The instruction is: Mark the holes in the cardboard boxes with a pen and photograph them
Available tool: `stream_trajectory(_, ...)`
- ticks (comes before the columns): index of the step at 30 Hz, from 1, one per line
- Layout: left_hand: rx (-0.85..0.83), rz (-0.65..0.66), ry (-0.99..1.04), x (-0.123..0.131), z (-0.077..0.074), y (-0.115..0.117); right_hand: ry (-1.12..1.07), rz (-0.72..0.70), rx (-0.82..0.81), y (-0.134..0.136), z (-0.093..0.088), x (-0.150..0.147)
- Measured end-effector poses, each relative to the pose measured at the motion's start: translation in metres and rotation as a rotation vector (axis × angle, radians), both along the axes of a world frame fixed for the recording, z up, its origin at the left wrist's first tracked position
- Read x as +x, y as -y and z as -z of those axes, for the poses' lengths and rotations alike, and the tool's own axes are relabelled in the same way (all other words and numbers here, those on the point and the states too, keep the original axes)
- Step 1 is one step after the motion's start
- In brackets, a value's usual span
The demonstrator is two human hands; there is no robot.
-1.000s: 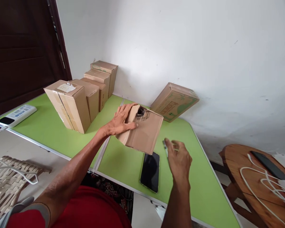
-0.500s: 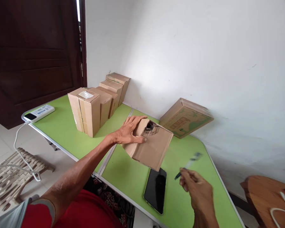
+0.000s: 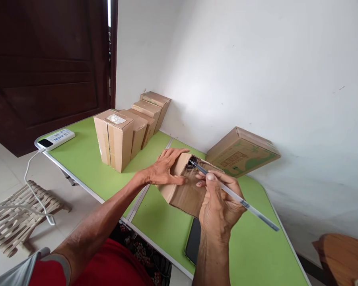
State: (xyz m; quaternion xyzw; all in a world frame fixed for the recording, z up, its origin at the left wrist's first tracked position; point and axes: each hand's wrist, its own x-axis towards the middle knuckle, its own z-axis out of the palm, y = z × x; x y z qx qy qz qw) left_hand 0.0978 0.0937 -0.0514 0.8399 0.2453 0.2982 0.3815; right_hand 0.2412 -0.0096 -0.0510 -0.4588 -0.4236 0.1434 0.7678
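My left hand [image 3: 164, 171] grips a small brown cardboard box [image 3: 183, 198], thumb on its near face and the other fingers along the far edge. Black ink scribbles surround a dark patch [image 3: 192, 163] near the box's upper edge; whether that patch is a hole I cannot tell. In my right hand [image 3: 219, 208] is a clear pen [image 3: 261, 216] with a dark front part, pinched between thumb and fingers. Its tip is at the dark patch. My right hand covers much of the box's right side. Below the box, a black phone [image 3: 192, 242] lies partly hidden by my right wrist.
Several cardboard boxes [image 3: 119, 139] stand in a row at the back left of the green table [image 3: 155, 214]. A printed box [image 3: 241, 155] leans near the wall. At the left end sits a white device [image 3: 59, 138] with a cable; a woven stool [image 3: 20, 216] stands below.
My right hand has moved up and left from beside the phone, bringing the pen to the marked box. My left hand keeps its hold. The view has shifted slightly.
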Motion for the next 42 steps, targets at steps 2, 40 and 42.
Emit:
stream_trajectory(2,-0.002,0.003,0.007,0.000,0.001,-0.001,0.027,-0.001,-0.035,0.002,0.001,0.004)
stream_trajectory(40,-0.093,0.010,0.062,-0.010,0.009,-0.011,0.658,0.351,-1.216,0.078,0.074,0.142)
stream_trajectory(42,-0.080,0.006,0.061,-0.009,0.009,-0.011,0.645,0.364,-1.237,0.082,0.083,0.139)
